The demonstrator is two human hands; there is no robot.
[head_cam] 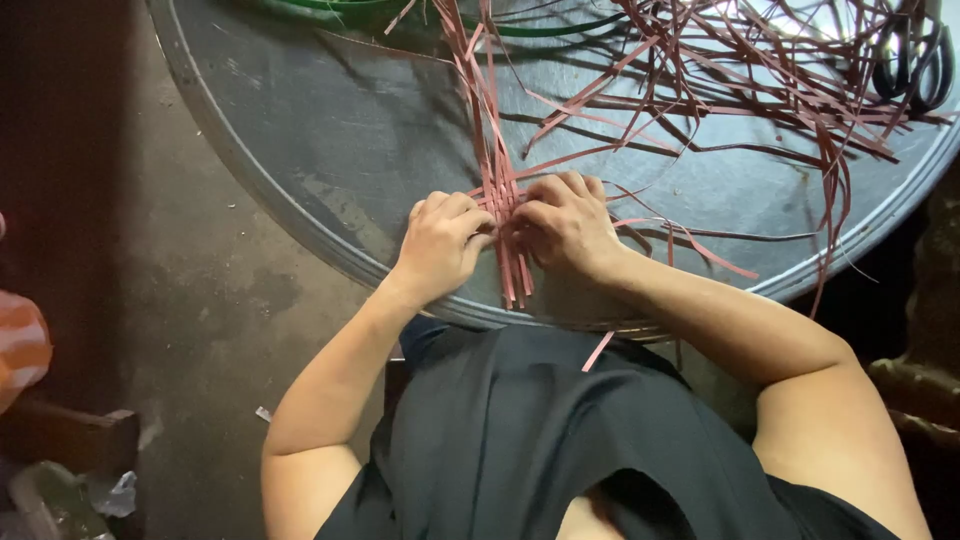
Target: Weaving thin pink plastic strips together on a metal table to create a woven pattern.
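Both hands are pinched shut on the woven pink strips (508,235), left hand (445,243) and right hand (565,222) nearly touching at the round metal worktop's (300,190) near edge. Probably best to keep the crossings pressed flat so the loose strips (740,70) fanning out beyond the right hand don't tangle.

One head-worn view looks steeply down, close over the round metal tray (300,160).

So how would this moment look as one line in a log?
left hand: pinching pink strips | right hand: pressing same strips | surface: round metal tray | nearby: scissors, green strips
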